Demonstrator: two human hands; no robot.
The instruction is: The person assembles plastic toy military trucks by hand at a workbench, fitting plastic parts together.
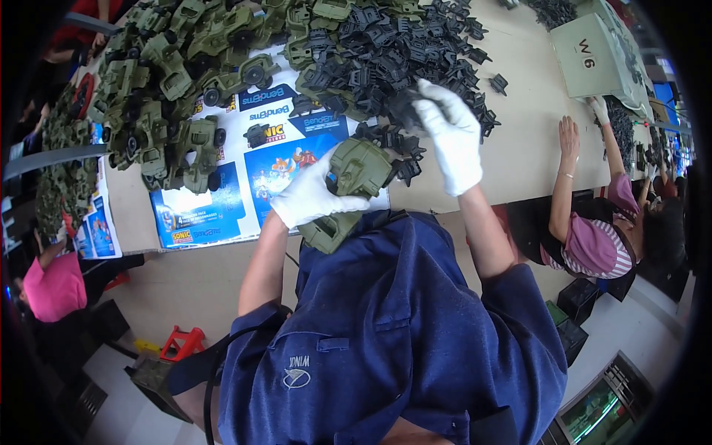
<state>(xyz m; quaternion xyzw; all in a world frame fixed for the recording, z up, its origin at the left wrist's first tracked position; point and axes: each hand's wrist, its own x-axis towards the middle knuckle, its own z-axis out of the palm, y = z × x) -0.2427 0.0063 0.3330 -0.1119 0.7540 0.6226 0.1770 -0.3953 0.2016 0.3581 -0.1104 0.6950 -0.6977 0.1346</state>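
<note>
In a white glove, my left hand (315, 194) is closed round an olive-green toy car body (361, 169), held tilted over the table's near edge. Its lower end hangs below my thumb. Up and to the right, my right hand (451, 132), also gloved, pinches a blurred black plastic part (405, 111) at the rim of a heap of similar black parts (378, 55). The fingers partly hide that part. Several loose black pieces (406, 170) lie between my two hands.
Olive-green toy cars (167, 67) are heaped at the left and back. Printed blue-and-white card sheets (200, 215) cover the table in front. At right stands a pale green box (589, 55), near a co-worker in pink (593, 241). Another person in pink (55, 285) is far left.
</note>
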